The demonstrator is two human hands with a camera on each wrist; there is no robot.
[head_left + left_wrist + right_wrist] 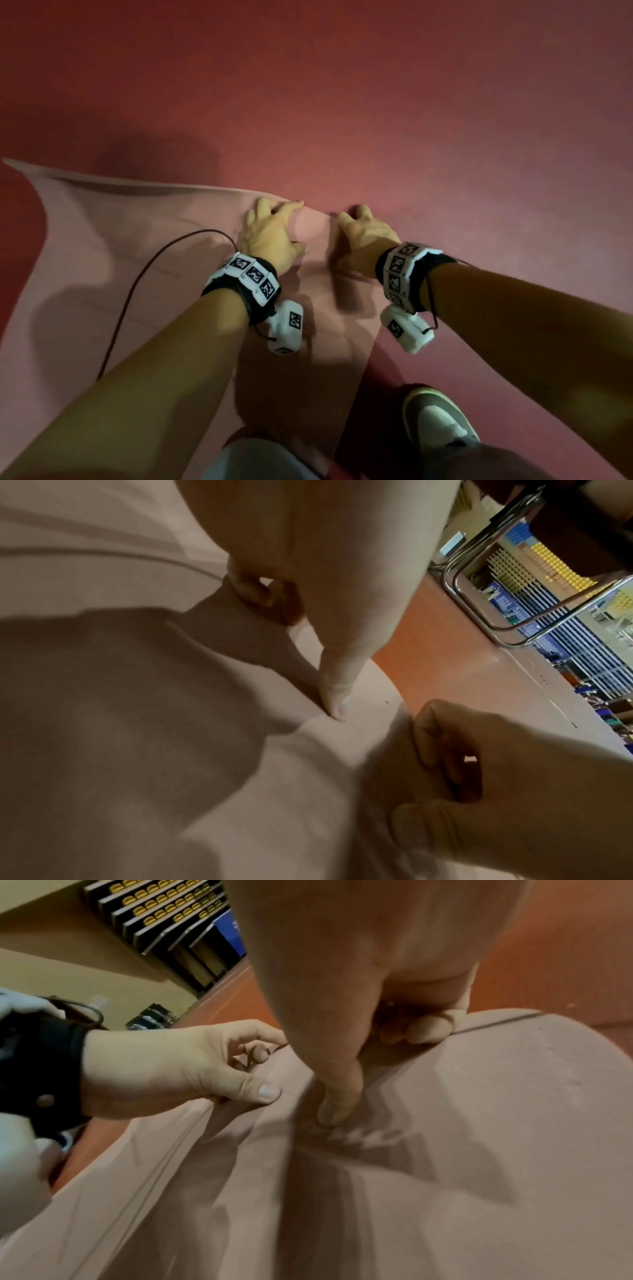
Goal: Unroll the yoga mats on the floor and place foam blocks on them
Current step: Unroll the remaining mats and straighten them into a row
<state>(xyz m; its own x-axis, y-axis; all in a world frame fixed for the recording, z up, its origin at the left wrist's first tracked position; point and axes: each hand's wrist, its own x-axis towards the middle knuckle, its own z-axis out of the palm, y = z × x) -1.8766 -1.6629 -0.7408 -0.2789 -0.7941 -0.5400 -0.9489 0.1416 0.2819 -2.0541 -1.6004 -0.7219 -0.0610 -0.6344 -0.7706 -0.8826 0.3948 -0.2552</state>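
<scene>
At the far left we see the pink yoga mat (102, 260) spread over the red floor (342, 85), its left corner lifted and curled. A dark cable (137, 274) loops across the mat toward our left wrist. Our left hand (270, 236) sits at the mat's far edge near its right corner; its grip is closed on the mat, thumb pressed on top and fingers curled under the edge, as the right wrist view shows (192, 1069). Just to the right, at the corner itself, our right hand (363, 233) does the same: thumb (335, 1104) down on the top surface, fingers (418, 1028) hooked over the rim, so this grip also holds the mat. The two hands are near each other but apart. Lower right, a shoe (438, 421) stands on the floor just beside the mat's right edge. In the left wrist view a chrome chair frame (479, 593) stands on the floor beyond the mat.
</scene>
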